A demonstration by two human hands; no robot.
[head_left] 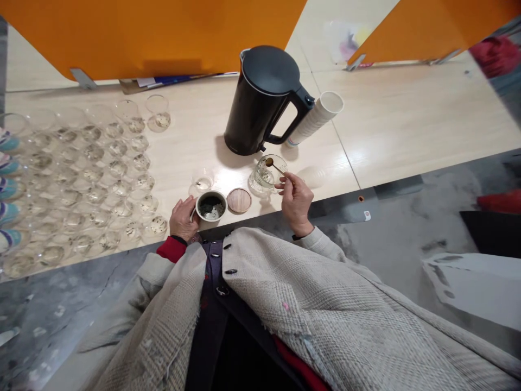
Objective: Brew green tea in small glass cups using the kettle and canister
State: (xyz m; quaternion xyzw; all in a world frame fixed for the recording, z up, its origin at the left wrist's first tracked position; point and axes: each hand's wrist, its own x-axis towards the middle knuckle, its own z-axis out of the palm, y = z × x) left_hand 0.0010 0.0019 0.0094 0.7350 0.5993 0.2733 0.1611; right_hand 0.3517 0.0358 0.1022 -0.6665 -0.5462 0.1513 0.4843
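My left hand (183, 217) is wrapped round a small white jar (210, 206) of dark tea leaves at the table's near edge. My right hand (295, 198) pinches a small spoon (275, 167), its bowl held over a clear glass cup (269, 174) in front of the black kettle. The jar's round wooden lid (239, 200) lies flat between my hands. Another small glass cup (202, 182) stands just behind the jar.
A black electric kettle (262, 100) stands mid-table with a stack of white paper cups (317, 117) lying beside its handle. Several rows of small glass cups (93, 174) with bits of tea cover the left side. Orange dividers (142, 32) stand behind.
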